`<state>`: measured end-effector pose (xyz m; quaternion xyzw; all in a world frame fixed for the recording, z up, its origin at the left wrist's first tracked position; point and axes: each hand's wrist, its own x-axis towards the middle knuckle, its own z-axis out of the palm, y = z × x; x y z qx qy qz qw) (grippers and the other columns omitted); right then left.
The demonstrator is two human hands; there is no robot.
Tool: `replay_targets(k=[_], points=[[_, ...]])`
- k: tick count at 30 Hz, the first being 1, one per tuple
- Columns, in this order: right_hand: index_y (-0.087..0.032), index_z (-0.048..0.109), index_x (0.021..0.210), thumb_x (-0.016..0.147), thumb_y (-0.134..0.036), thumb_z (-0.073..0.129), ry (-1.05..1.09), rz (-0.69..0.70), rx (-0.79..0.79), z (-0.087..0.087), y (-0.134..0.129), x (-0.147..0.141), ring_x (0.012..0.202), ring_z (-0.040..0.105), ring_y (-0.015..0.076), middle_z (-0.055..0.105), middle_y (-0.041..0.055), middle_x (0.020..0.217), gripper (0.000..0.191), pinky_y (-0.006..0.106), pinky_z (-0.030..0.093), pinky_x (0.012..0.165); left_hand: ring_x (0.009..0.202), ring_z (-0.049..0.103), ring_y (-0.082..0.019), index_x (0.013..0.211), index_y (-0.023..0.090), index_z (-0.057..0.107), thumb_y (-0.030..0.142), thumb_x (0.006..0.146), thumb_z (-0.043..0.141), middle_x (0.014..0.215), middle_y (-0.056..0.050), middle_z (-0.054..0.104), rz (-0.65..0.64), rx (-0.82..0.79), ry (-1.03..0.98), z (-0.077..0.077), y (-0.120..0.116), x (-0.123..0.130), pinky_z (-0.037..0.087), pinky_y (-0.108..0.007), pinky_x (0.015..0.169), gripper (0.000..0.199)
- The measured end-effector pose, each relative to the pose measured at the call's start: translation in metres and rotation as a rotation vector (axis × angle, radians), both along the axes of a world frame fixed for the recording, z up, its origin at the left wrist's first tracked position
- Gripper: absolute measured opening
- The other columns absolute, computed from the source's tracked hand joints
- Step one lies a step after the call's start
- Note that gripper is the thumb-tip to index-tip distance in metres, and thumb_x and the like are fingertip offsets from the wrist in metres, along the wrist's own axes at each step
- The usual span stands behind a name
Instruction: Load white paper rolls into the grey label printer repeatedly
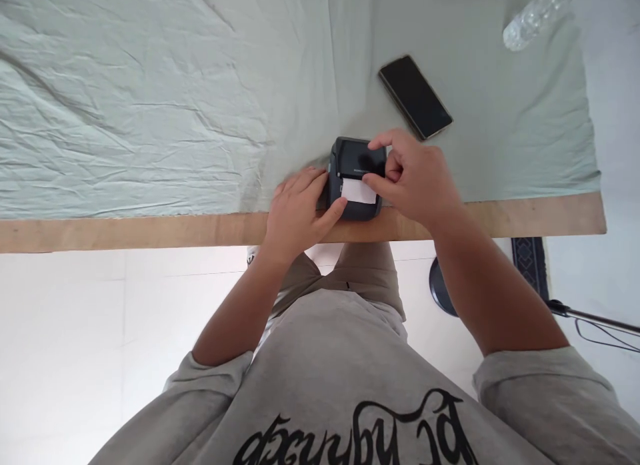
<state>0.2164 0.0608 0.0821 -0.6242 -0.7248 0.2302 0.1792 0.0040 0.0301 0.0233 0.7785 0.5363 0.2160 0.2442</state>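
Note:
A small black device (361, 157), which looks like a compact printer, sits at the table's near edge with a white paper strip (359, 191) showing on it. My left hand (300, 208) rests against the device's left side, fingers spread on the cloth and thumb on its lower left corner. Over the right side is my right hand (417, 175), its thumb at the paper's right end and its index finger on the black lid. The thumb and index finger are apart, and the other fingers are curled.
A dark smartphone (416, 97) lies beyond my right hand. At the top right a clear plastic bottle (533, 24) lies on the pale green cloth (210, 105). The wooden table edge (135, 232) runs across in front of my body. A thin stand (600, 318) is at the lower right.

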Motion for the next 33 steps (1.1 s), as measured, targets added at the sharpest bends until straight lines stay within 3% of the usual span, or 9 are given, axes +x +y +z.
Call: replay_targets(k=[7, 12, 17, 22, 24, 27, 30, 31, 33], points=[[-0.029, 0.065, 0.115, 0.096, -0.033, 0.06, -0.12, -0.111, 0.172, 0.019, 0.012, -0.01, 0.074, 0.066, 0.0237, 0.072, -0.0002, 0.076, 0.02, 0.043, 0.047, 0.082, 0.145, 0.056, -0.033, 0.14, 0.02, 0.065, 0.054, 0.103, 0.047, 0.151, -0.011, 0.064, 0.014, 0.019, 0.009, -0.001, 0.0, -0.001, 0.043, -0.051, 0.119, 0.053], [-0.029, 0.071, 0.094, 0.085, -0.029, 0.072, -0.261, 0.081, 0.091, -0.003, 0.029, -0.008, 0.072, 0.06, 0.0226, 0.069, 0.002, 0.073, 0.009, 0.039, 0.043, 0.073, 0.147, 0.054, -0.035, 0.142, 0.02, 0.064, 0.056, 0.103, 0.046, 0.153, -0.012, 0.063, 0.005, 0.006, 0.016, -0.001, 0.0, -0.002, 0.044, -0.054, 0.119, 0.055], [-0.03, 0.074, 0.088, 0.068, -0.028, 0.085, -0.259, 0.259, 0.087, -0.023, 0.055, 0.0, 0.069, 0.056, 0.0201, 0.069, 0.0012, 0.072, 0.023, 0.035, 0.041, 0.068, 0.147, 0.054, -0.034, 0.143, 0.018, 0.064, 0.058, 0.106, 0.039, 0.153, -0.013, 0.063, 0.004, 0.017, 0.016, -0.002, 0.0, -0.003, 0.043, -0.053, 0.119, 0.06], [-0.03, 0.076, 0.096, 0.064, -0.019, 0.084, -0.282, 0.247, -0.077, 0.009, 0.058, -0.005, 0.075, 0.06, 0.0218, 0.073, 0.0009, 0.082, 0.034, 0.038, 0.044, 0.071, 0.148, 0.053, -0.032, 0.144, 0.019, 0.064, 0.059, 0.111, 0.012, 0.152, -0.011, 0.064, -0.009, 0.017, -0.034, -0.003, -0.001, -0.005, 0.043, -0.052, 0.118, 0.073], [-0.03, 0.074, 0.104, 0.066, -0.018, 0.079, -0.196, 0.195, -0.125, 0.027, 0.046, 0.001, 0.071, 0.059, 0.0188, 0.076, 0.0015, 0.096, 0.041, 0.039, 0.045, 0.071, 0.148, 0.053, -0.032, 0.144, 0.019, 0.064, 0.061, 0.111, 0.009, 0.152, -0.012, 0.065, -0.006, 0.022, -0.04, -0.004, -0.002, -0.005, 0.042, -0.052, 0.118, 0.077], [-0.032, 0.066, 0.114, 0.073, -0.041, 0.074, 0.367, 0.129, -0.148, 0.036, 0.023, 0.025, 0.061, 0.053, 0.0149, 0.072, 0.0017, 0.093, 0.042, 0.035, 0.041, 0.059, 0.148, 0.053, -0.033, 0.144, 0.017, 0.064, 0.062, 0.11, 0.008, 0.151, -0.013, 0.065, -0.001, 0.024, -0.043, -0.004, -0.002, -0.005, 0.043, -0.052, 0.117, 0.079], [-0.031, 0.06, 0.103, 0.075, -0.061, 0.054, 0.873, -0.231, -0.009, 0.017, 0.007, 0.056, 0.05, 0.038, 0.0115, 0.064, 0.0006, 0.086, 0.041, 0.032, 0.024, 0.047, 0.147, 0.054, -0.033, 0.144, 0.016, 0.064, 0.061, 0.11, 0.008, 0.152, -0.013, 0.064, 0.002, 0.018, -0.056, -0.004, -0.003, -0.004, 0.042, -0.053, 0.117, 0.08], [-0.03, 0.059, 0.098, 0.075, -0.059, 0.047, 0.979, -0.382, 0.067, 0.006, 0.004, 0.065, 0.05, 0.036, 0.011, 0.061, 0.0009, 0.084, 0.039, 0.031, 0.02, 0.047, 0.147, 0.054, -0.033, 0.144, 0.016, 0.064, 0.061, 0.111, 0.007, 0.152, -0.012, 0.064, 0.0, 0.018, -0.059, -0.004, -0.003, -0.004, 0.042, -0.052, 0.117, 0.08], [-0.027, 0.057, 0.092, 0.076, -0.05, 0.052, 1.012, -0.588, 0.071, -0.018, 0.001, 0.081, 0.053, 0.041, 0.0117, 0.057, 0.0002, 0.078, 0.028, 0.029, 0.025, 0.048, 0.147, 0.054, -0.033, 0.145, 0.016, 0.064, 0.062, 0.11, 0.006, 0.151, -0.012, 0.065, -0.008, 0.021, -0.062, -0.003, -0.003, -0.004, 0.041, -0.051, 0.117, 0.082]])
